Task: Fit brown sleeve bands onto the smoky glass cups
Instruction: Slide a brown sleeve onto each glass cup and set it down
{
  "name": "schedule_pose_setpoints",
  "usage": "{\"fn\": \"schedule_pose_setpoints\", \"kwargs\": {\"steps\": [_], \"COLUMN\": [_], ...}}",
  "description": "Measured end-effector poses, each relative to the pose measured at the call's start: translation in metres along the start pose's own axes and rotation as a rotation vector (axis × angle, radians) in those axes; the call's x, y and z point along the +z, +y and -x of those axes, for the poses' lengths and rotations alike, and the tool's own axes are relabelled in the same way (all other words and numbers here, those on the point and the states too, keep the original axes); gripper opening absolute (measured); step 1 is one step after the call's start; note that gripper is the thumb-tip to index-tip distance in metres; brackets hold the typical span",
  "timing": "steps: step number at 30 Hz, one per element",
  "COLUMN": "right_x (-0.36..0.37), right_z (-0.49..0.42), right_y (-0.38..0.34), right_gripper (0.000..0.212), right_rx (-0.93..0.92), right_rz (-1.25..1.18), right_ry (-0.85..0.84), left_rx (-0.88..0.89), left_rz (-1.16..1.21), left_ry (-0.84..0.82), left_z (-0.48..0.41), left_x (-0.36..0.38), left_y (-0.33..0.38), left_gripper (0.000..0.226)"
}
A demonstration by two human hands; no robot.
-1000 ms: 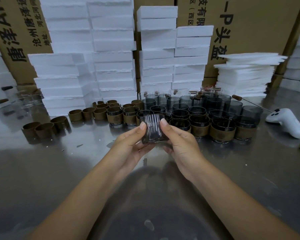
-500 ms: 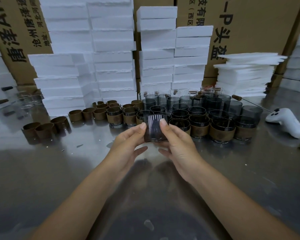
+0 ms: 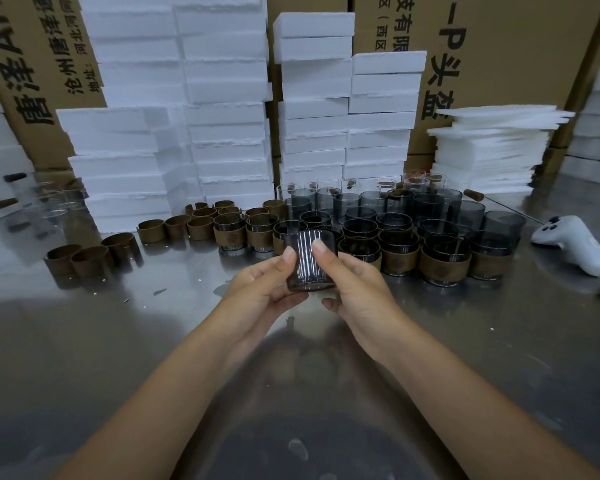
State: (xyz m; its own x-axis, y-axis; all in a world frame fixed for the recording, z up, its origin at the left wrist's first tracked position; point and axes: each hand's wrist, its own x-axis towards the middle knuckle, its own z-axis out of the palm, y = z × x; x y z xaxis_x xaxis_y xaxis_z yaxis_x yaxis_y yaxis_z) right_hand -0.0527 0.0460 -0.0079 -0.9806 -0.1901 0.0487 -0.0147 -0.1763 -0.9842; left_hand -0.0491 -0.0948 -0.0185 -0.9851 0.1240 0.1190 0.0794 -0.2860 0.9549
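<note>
— Fingers point(image 3: 289, 253), head view: status?
— Both sets curled round 1 smoky glass cup point(image 3: 309, 268). My left hand point(image 3: 257, 292) and right hand point(image 3: 359, 289) grip opposite sides, cup between them.
— Step?
— Cup bare, no band fitted. I judge the next move calls for freeing 1 hand to fetch a loose sleeve band point(image 3: 151, 231), lying well left.

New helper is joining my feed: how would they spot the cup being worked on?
On the steel table, find the crowd of smoky cups before the white foam stacks. Just in front of its middle, the left hand and right hand hold one cup. Unlike the banded cups behind it, it is bare glass.
</note>
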Motion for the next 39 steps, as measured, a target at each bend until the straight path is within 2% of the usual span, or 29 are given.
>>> {"fn": "schedule_pose_setpoints", "kwargs": {"steps": [3, 7, 10, 15, 19, 22, 24, 30, 33, 36, 39], "right_x": [-0.0027, -0.0046, -0.0045, -0.0014, 0.0007, 0.0012, 0.0013, 0.0008, -0.0002, -0.0034, -0.008], "right_z": [-0.0018, -0.0027, -0.0028, -0.0012, 0.0, -0.0007, -0.0013, -0.0013, -0.002, -0.0044, -0.0078], "right_y": [-0.0005, -0.0013, -0.0012, 0.0017, 0.0029, 0.0052, 0.0057, 0.0054, 0.0049, 0.0034, 0.0032], "right_gripper": [0.058, 0.042, 0.047, 0.063, 0.055, 0.039, 0.037, 0.044, 0.063, 0.069, 0.05], "right_rx": [0.023, 0.048, 0.044, 0.043, -0.018, -0.057, -0.06, -0.044, -0.031, 0.014, 0.029], "right_rz": [-0.056, -0.157, -0.13, -0.011, 0.022, 0.066, 0.068, 0.015, -0.018, -0.074, -0.142], "right_ry": [-0.034, -0.055, -0.054, -0.082, 0.03, 0.111, 0.117, 0.094, 0.087, 0.069, 0.034], "left_rx": [0.002, 0.005, -0.007, -0.02, 0.024, 0.029, 0.035, 0.059, 0.059, 0.053, 0.035], "left_rz": [0.072, 0.149, 0.116, -0.084, -0.144, -0.15, -0.137, -0.099, -0.074, -0.036, 0.032], "left_ry": [-0.039, -0.064, -0.06, 0.005, 0.149, 0.156, 0.165, 0.145, 0.137, 0.08, 0.034], "left_z": [-0.0004, 0.0, -0.0008, -0.0013, -0.0017, -0.0016, -0.0018, -0.0021, -0.0019, -0.002, -0.0023], "left_x": [-0.0015, -0.0025, -0.0041, -0.004, -0.0027, 0.0018, 0.0038, 0.0025, 0.0019, -0.0014, -0.004], "left_y": [0.0013, 0.0024, 0.0022, 0.0012, 0.0, -0.0009, -0.0016, -0.0011, -0.0012, -0.0005, 0.0007], "left_gripper": [0.04, 0.036, 0.038, 0.044, 0.044, 0.06, 0.063, 0.06, 0.063, 0.047, 0.037]}}
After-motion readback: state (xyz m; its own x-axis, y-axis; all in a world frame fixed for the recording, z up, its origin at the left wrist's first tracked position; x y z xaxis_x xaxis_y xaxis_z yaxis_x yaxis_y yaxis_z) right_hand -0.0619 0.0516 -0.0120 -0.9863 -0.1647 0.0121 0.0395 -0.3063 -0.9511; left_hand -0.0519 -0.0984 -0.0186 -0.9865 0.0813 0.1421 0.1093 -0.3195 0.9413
